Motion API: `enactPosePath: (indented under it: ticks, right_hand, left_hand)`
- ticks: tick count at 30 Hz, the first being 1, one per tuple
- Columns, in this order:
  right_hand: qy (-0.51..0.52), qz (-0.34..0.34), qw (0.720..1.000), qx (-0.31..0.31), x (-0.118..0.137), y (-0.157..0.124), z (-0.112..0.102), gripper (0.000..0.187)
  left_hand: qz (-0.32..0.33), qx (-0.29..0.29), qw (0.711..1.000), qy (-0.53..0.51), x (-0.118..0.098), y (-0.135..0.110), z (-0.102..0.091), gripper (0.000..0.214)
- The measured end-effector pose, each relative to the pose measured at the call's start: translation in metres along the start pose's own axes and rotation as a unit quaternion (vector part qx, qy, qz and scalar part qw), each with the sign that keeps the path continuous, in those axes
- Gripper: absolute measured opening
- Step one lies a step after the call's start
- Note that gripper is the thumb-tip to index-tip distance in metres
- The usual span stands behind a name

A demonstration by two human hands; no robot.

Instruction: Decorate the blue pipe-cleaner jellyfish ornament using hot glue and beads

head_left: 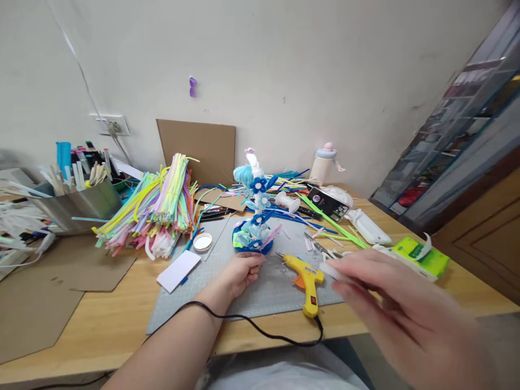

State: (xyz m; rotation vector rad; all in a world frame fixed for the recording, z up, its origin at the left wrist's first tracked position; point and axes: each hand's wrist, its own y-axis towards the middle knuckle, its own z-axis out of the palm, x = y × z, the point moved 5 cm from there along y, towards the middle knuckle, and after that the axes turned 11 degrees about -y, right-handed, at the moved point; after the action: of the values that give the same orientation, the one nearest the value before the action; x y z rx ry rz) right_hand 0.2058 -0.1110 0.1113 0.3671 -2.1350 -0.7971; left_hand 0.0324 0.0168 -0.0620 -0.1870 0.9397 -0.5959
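Note:
A blue pipe-cleaner flower figure (254,225) stands on the grey cutting mat (264,292). My left hand (238,273) rests on the mat just in front of its round base, fingers curled and touching the base edge. My right hand (402,311) is raised close to the camera and smeared by motion; a thin white strip (331,271) shows at its fingertips. A yellow glue gun (305,276) lies on the mat between the two hands, and its black cord (260,329) trails toward me.
A heap of pastel pipe cleaners (156,208) lies at the left, a metal tub of pens (79,195) behind it. Brown cardboard (197,143) leans on the wall. A phone (327,203), white spool (287,201), green tissue pack (422,257) and white card (179,270) are nearby.

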Motion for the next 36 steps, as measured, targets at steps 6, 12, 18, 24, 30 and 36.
enactPosePath:
  ticks: [6,12,18,24,30,36]
  right_hand:
    - [-0.072,0.155,0.985,0.003,-0.136,-0.057,-0.008,0.017]
    - [-0.209,0.277,0.927,0.140,-0.174,-0.085,0.004,0.011]
    - [-0.257,0.265,0.908,0.197,-0.175,-0.081,0.018,0.020]
    - [-0.255,0.258,0.908,0.208,-0.182,-0.080,0.026,0.023]
    - [-0.250,0.248,0.913,0.204,-0.183,-0.074,0.031,0.023]
    - [-0.231,0.220,0.917,0.238,-0.179,-0.069,0.031,0.022]
  left_hand:
    - [-0.009,0.000,1.000,-0.006,-0.001,0.002,0.000,0.021]
    - [-0.016,-0.005,1.000,-0.008,-0.002,0.001,0.002,0.019]
    - [-0.019,-0.006,1.000,-0.009,-0.003,0.000,0.002,0.017]
    - [-0.020,-0.013,1.000,-0.011,-0.002,0.002,0.002,0.017]
    - [-0.026,-0.010,1.000,-0.015,-0.001,0.002,0.001,0.016]
    - [-0.023,-0.010,1.000,-0.015,-0.001,0.003,0.000,0.015]
